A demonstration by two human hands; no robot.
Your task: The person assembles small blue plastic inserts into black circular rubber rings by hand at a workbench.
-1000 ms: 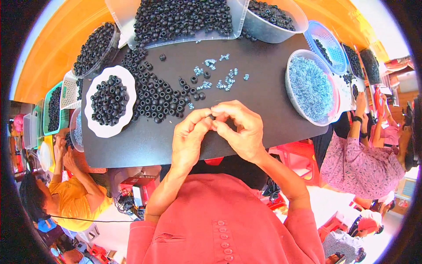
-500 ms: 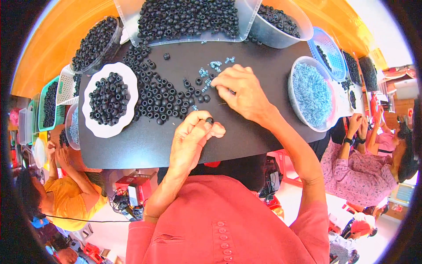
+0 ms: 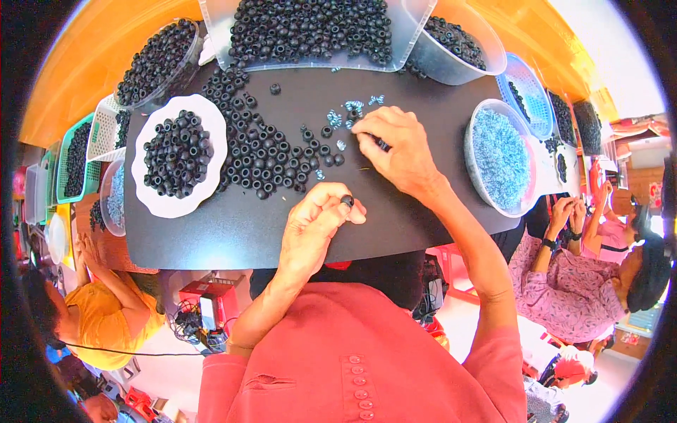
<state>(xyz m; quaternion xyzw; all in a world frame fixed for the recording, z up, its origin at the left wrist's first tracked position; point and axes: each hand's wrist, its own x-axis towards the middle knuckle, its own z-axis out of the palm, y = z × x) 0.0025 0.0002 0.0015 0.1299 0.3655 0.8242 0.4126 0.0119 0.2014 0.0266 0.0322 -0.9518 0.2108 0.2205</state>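
Left fingers (image 3: 326, 193) pinch round black bead (image 3: 347, 201): might slip. Right fingers (image 3: 371, 127) curled, can't tell grip: bump might scatter blue bits (image 3: 334, 118).

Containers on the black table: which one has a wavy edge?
The white plate heaped with black beads, left of the loose ones. Its rim is scalloped; the round clear tubs and rectangular clear bin have smooth rims.

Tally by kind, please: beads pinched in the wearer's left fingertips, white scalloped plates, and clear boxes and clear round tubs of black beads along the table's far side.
Black bead in left hand: 1
White plate: 1
Clear box: 1
Clear tubs: 2
Total: 5
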